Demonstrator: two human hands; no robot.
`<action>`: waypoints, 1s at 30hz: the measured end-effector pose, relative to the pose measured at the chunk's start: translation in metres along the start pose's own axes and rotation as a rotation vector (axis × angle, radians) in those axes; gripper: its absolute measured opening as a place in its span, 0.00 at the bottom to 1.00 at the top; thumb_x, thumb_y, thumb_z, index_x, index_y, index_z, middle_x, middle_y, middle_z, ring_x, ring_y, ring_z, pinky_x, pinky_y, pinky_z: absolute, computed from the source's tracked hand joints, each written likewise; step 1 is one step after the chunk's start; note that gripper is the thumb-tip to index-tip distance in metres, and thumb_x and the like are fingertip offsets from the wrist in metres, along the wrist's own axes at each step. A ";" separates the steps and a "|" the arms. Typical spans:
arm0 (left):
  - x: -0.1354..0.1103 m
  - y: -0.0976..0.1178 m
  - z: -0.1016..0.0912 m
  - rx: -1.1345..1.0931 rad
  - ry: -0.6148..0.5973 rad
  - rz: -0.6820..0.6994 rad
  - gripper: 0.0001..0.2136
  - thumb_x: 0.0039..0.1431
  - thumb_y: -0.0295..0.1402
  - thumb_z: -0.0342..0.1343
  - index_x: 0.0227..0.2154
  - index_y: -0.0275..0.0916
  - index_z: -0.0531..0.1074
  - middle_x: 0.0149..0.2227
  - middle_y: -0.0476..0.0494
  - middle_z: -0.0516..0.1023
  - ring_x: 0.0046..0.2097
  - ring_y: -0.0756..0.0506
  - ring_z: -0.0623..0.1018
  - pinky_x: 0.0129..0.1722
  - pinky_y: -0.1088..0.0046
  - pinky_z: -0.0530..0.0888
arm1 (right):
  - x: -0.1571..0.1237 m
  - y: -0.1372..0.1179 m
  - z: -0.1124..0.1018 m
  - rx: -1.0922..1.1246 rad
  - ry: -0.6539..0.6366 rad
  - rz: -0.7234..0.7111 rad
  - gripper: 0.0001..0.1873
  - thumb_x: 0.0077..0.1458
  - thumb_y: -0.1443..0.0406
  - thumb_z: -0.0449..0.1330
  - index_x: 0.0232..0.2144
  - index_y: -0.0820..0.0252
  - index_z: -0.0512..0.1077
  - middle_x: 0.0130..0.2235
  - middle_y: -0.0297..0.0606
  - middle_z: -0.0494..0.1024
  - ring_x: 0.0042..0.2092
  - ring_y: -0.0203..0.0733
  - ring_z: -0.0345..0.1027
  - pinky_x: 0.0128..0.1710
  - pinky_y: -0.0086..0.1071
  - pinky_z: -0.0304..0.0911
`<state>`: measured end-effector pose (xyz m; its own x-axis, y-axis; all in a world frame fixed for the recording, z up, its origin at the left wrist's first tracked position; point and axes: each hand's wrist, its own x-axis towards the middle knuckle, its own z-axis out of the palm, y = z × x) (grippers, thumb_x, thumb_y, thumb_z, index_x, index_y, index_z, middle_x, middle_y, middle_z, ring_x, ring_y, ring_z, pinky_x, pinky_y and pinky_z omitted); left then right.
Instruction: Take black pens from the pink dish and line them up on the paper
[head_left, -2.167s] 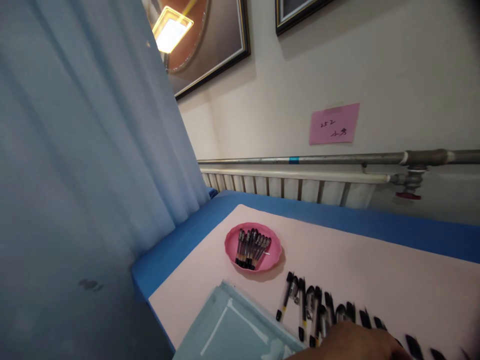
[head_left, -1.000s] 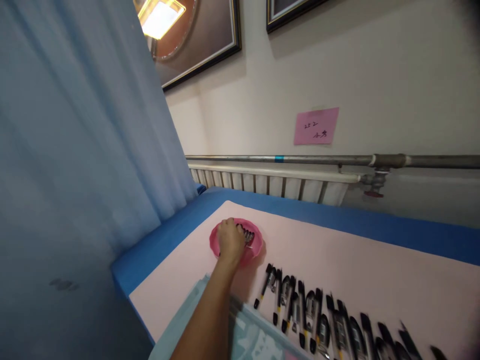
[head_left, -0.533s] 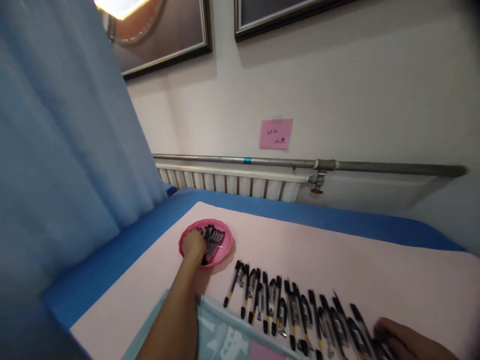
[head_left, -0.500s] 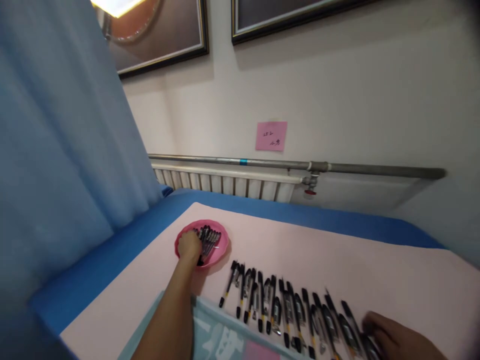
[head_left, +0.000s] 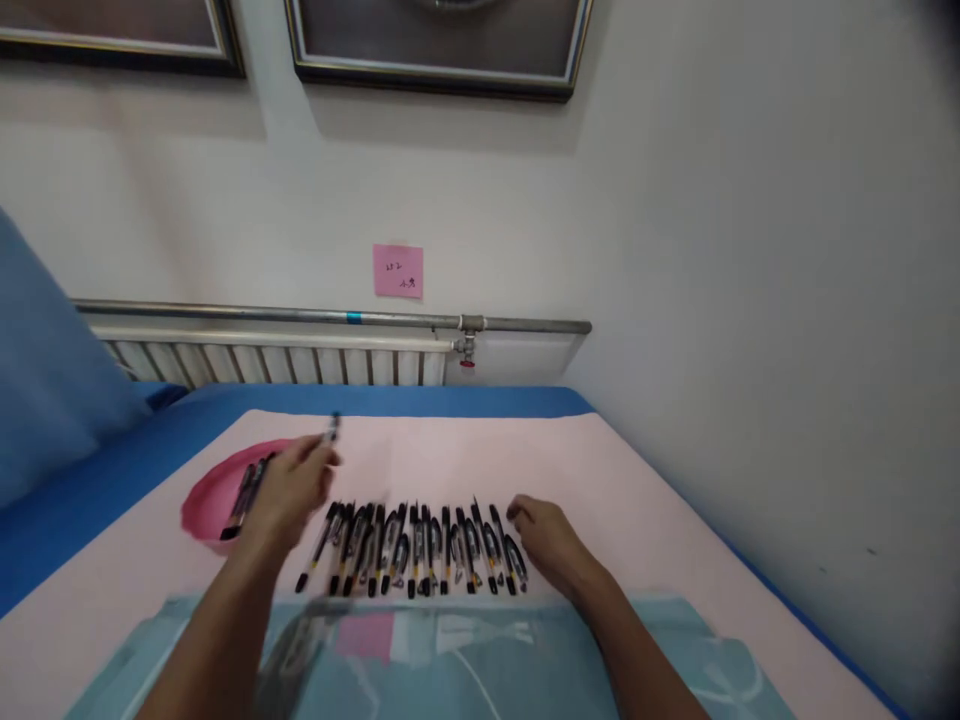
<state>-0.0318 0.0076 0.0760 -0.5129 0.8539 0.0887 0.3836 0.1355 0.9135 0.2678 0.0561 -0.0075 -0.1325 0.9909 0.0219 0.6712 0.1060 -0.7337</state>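
My left hand (head_left: 296, 485) is raised beside the pink dish (head_left: 196, 500), its fingers closed on a pen (head_left: 332, 430) whose dark end sticks up, blurred by motion. Several black-capped pens (head_left: 246, 497) lie in the dish, partly behind my left forearm. A long row of pens (head_left: 412, 550) with black ends and separate black clip caps lies side by side on the pink sheet. At the right end of that row, my right hand (head_left: 541, 530) rests low with its fingers curled in. Whether anything is between those fingers is hidden.
The pink sheet (head_left: 600, 470) covers a blue surface (head_left: 420, 400). Along the near edge lies a light blue patterned cloth (head_left: 540, 660). A radiator (head_left: 330, 365) and a pipe (head_left: 285, 315) run along the wall behind. A blue curtain (head_left: 52, 370) hangs at the left.
My view has turned to the right. My left hand has come up out of the dish with a pen. My right hand stays by the right end of the row.
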 end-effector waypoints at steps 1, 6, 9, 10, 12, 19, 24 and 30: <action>-0.014 0.008 0.015 -0.068 -0.118 0.003 0.10 0.54 0.37 0.47 0.34 0.37 0.68 0.27 0.48 0.69 0.20 0.54 0.64 0.16 0.81 0.58 | -0.001 -0.004 -0.002 0.051 0.004 0.010 0.14 0.47 0.68 0.46 0.29 0.59 0.72 0.28 0.37 0.75 0.30 0.38 0.67 0.28 0.28 0.59; -0.070 0.042 0.087 -0.740 -0.747 -0.171 0.13 0.50 0.39 0.55 0.36 0.38 0.64 0.22 0.54 0.64 0.16 0.59 0.57 0.13 0.86 0.49 | 0.001 -0.049 -0.017 0.755 -0.117 -0.105 0.15 0.50 0.57 0.53 0.32 0.61 0.71 0.32 0.40 0.75 0.32 0.39 0.67 0.25 0.28 0.61; -0.079 0.056 0.111 -0.825 -0.782 -0.192 0.13 0.50 0.40 0.56 0.35 0.37 0.64 0.21 0.56 0.62 0.15 0.61 0.54 0.12 0.88 0.46 | 0.008 -0.072 -0.021 1.030 -0.217 -0.203 0.20 0.52 0.52 0.52 0.32 0.62 0.72 0.31 0.40 0.75 0.33 0.39 0.68 0.32 0.31 0.62; -0.079 0.059 0.116 -0.840 -0.772 -0.193 0.13 0.50 0.40 0.56 0.34 0.37 0.64 0.21 0.56 0.62 0.15 0.61 0.53 0.12 0.88 0.46 | 0.010 -0.076 -0.021 1.115 -0.215 -0.212 0.20 0.52 0.52 0.51 0.32 0.63 0.72 0.31 0.39 0.76 0.33 0.38 0.69 0.34 0.31 0.62; -0.076 0.064 0.126 -0.848 -0.737 -0.198 0.14 0.49 0.41 0.57 0.32 0.37 0.63 0.20 0.57 0.61 0.15 0.61 0.52 0.12 0.88 0.45 | 0.016 -0.078 -0.018 1.234 -0.188 -0.232 0.20 0.53 0.52 0.50 0.32 0.62 0.71 0.31 0.39 0.76 0.34 0.38 0.69 0.36 0.32 0.62; -0.072 0.058 0.166 -0.787 -0.635 -0.255 0.15 0.48 0.43 0.56 0.29 0.41 0.57 0.15 0.62 0.51 0.13 0.60 0.47 0.10 0.88 0.45 | 0.034 -0.061 -0.010 1.046 0.043 -0.222 0.14 0.53 0.57 0.49 0.23 0.60 0.67 0.25 0.35 0.75 0.31 0.38 0.68 0.35 0.31 0.62; -0.070 0.053 0.182 -0.706 -0.736 -0.340 0.13 0.50 0.41 0.55 0.31 0.39 0.60 0.17 0.60 0.56 0.14 0.60 0.50 0.12 0.87 0.44 | 0.048 -0.039 -0.011 1.119 0.173 -0.040 0.13 0.51 0.58 0.49 0.24 0.61 0.67 0.26 0.36 0.74 0.29 0.37 0.68 0.29 0.30 0.62; -0.065 0.041 0.180 -0.632 -0.772 -0.344 0.12 0.51 0.34 0.55 0.37 0.34 0.66 0.22 0.55 0.62 0.17 0.59 0.56 0.13 0.86 0.50 | 0.068 -0.012 -0.030 1.355 0.319 0.032 0.08 0.44 0.64 0.54 0.30 0.60 0.66 0.24 0.31 0.71 0.24 0.33 0.64 0.23 0.27 0.61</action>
<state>0.1555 0.0487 0.0359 0.1950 0.9376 -0.2878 -0.2739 0.3338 0.9020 0.2726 0.1248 0.0225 0.1629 0.9866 0.0109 -0.5747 0.1038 -0.8117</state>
